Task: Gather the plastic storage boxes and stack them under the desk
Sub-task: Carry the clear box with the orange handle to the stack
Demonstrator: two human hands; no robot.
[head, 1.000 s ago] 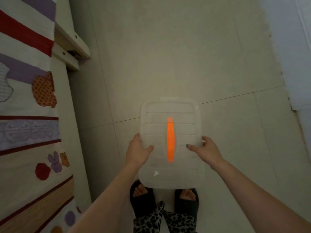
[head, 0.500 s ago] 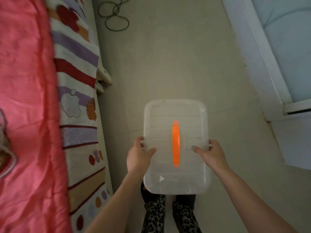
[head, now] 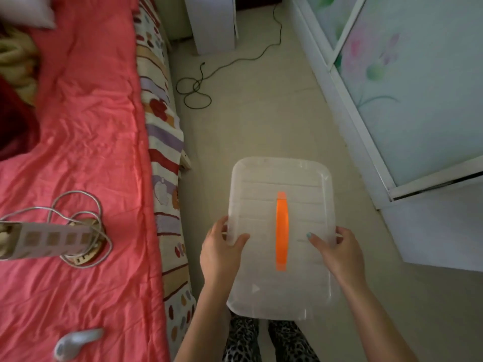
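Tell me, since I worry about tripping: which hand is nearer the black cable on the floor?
Left. The left hand grips the box on the side toward the bed, below the cable; the right hand holds the opposite side, farther away.

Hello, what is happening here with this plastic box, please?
A person is standing beside a bed and carrying a translucent plastic box with an orange handle on its lid. The left hand and right hand grip its two long sides, thumbs on top. The box is held above the floor, in front of the legs. No desk is clearly visible.
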